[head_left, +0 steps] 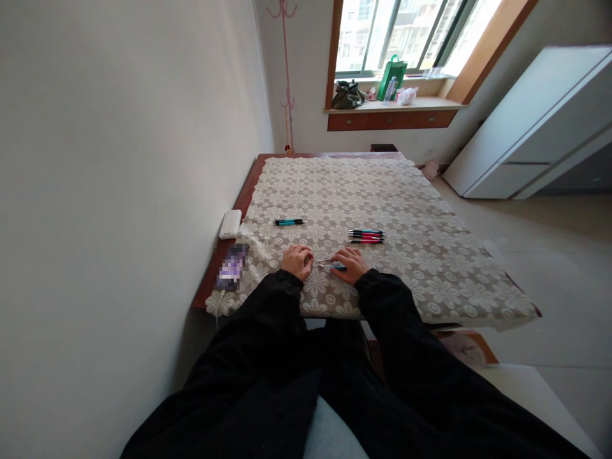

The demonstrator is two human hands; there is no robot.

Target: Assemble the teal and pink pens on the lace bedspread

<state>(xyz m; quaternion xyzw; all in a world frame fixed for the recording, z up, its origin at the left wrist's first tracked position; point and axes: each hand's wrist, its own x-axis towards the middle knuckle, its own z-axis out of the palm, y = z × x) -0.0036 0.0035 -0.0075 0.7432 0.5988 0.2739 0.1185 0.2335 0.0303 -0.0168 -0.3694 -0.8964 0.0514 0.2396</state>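
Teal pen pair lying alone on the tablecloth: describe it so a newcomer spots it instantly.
Start at the table under the cream floral lace tablecloth. Left of centre, beyond the left hand, lies the teal-and-black pen pair, near the white rectangular box. Unlike the cluster of red-and-black pens to its right, it is teal and only two pens.

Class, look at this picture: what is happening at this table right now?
A person in black sleeves sits at a table covered with a flowered lace cloth. Both hands rest near its front edge: the left hand and the right hand hold a blue pen between them, with a thin part sticking out toward the left hand. Further back lie a group of pens and a teal pen. A white box sits at the table's left edge.
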